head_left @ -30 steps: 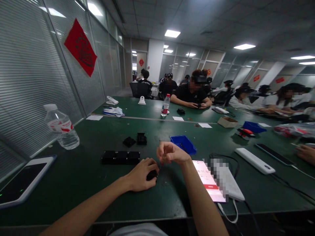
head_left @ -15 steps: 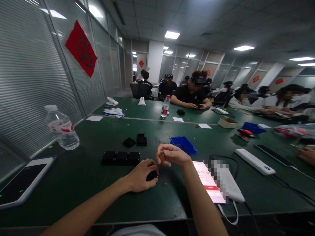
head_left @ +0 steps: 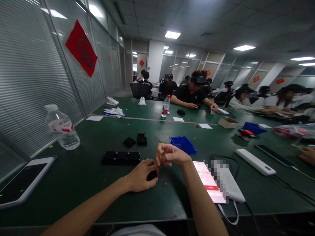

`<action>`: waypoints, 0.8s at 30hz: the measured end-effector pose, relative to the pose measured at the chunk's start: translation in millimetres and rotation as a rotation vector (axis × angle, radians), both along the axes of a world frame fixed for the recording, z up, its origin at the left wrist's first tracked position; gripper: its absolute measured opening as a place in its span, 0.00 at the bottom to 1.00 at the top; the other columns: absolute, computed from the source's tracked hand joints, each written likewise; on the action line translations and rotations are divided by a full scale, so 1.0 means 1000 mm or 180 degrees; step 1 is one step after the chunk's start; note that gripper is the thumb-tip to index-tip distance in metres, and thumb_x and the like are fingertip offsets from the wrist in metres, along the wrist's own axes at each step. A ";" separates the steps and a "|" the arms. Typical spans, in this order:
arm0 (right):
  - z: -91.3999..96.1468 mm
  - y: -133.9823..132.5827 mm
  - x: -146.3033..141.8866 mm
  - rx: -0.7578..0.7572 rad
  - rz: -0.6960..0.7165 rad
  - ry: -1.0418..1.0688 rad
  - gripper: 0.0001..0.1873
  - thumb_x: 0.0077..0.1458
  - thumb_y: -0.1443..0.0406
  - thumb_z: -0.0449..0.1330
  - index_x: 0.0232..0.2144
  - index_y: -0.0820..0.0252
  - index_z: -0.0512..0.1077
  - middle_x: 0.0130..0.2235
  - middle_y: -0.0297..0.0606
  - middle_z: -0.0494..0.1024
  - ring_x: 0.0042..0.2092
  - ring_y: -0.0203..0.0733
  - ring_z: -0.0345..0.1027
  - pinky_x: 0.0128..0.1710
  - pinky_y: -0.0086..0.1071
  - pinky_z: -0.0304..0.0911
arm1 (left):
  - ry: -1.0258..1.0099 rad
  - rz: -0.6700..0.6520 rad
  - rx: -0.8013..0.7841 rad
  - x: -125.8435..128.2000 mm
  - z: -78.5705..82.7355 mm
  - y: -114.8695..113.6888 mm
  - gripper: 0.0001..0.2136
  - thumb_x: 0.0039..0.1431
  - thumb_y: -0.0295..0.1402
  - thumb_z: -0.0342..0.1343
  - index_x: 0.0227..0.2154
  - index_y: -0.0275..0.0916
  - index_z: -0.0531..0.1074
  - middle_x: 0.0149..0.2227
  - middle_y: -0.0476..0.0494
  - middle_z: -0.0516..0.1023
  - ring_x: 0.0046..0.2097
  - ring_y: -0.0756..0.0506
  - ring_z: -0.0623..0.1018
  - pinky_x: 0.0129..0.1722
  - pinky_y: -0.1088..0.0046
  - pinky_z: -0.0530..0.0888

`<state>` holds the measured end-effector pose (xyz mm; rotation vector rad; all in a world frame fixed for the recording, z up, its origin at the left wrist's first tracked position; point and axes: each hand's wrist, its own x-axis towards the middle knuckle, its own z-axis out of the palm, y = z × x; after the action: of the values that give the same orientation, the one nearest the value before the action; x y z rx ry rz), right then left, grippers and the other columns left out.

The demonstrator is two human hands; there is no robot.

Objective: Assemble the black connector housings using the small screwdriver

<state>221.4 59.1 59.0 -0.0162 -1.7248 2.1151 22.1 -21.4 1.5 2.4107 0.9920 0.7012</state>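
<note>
My left hand (head_left: 144, 175) is closed around a small black box-like part (head_left: 152, 175) on the green table; the fingers cover much of it. Just to the right, my right hand (head_left: 173, 154) is curled, thumb against the fingers, with small brass-coloured pieces (head_left: 162, 157) in its grip. Their exact kind is too small to make out. Beyond my left wrist lies a row of black square boxes (head_left: 121, 158) joined side by side. Two black parts, an open box (head_left: 142, 139) and a flatter piece (head_left: 129, 142), sit farther back. Behind my right hand stands a blue bin (head_left: 193, 151) holding small dark items.
A lit phone (head_left: 209, 183) and a white power bank with cables lie by my right forearm. At the left are a water bottle (head_left: 64, 131) and a tablet-like device (head_left: 27, 180). Across the table sits a person (head_left: 189, 95) in black.
My right thumb and fingers have shifted slightly around the brass-coloured pieces; my left hand holds still. The person across has moved one hand outward toward a white object.
</note>
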 end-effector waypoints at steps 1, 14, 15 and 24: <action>0.000 0.000 0.000 0.0036 -0.0020 -0.0007 0.17 0.58 0.57 0.69 0.37 0.63 0.68 0.38 0.45 0.82 0.23 0.27 0.63 0.21 0.22 0.55 | 0.0006 0.0016 -0.0012 0.000 0.000 0.000 0.07 0.58 0.30 0.60 0.39 0.42 0.73 0.47 0.44 0.74 0.50 0.40 0.73 0.53 0.59 0.71; -0.004 0.000 0.003 0.0058 0.0048 -0.0160 0.24 0.62 0.53 0.65 0.51 0.63 0.68 0.37 0.42 0.81 0.23 0.30 0.68 0.21 0.23 0.60 | -0.0102 -0.0035 0.0036 -0.001 -0.003 0.001 0.10 0.58 0.30 0.60 0.43 0.43 0.74 0.49 0.43 0.75 0.51 0.39 0.74 0.55 0.59 0.70; -0.004 0.000 0.002 0.0060 0.0079 -0.0153 0.25 0.61 0.51 0.66 0.50 0.63 0.67 0.36 0.42 0.81 0.23 0.30 0.68 0.21 0.23 0.60 | -0.0108 -0.0038 0.0030 -0.002 -0.003 0.001 0.10 0.58 0.30 0.60 0.43 0.43 0.74 0.49 0.43 0.75 0.51 0.39 0.74 0.55 0.59 0.70; -0.004 0.001 0.004 0.0088 0.0216 -0.0063 0.22 0.55 0.53 0.71 0.33 0.63 0.66 0.32 0.42 0.80 0.22 0.28 0.63 0.19 0.20 0.55 | -0.0093 -0.0047 -0.0058 -0.001 0.000 0.001 0.09 0.58 0.31 0.60 0.42 0.43 0.74 0.49 0.43 0.75 0.49 0.41 0.74 0.53 0.61 0.71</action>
<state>225.8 60.0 55.4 0.0298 -1.7895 2.1457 21.2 -20.2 1.6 2.3829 0.9639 0.7170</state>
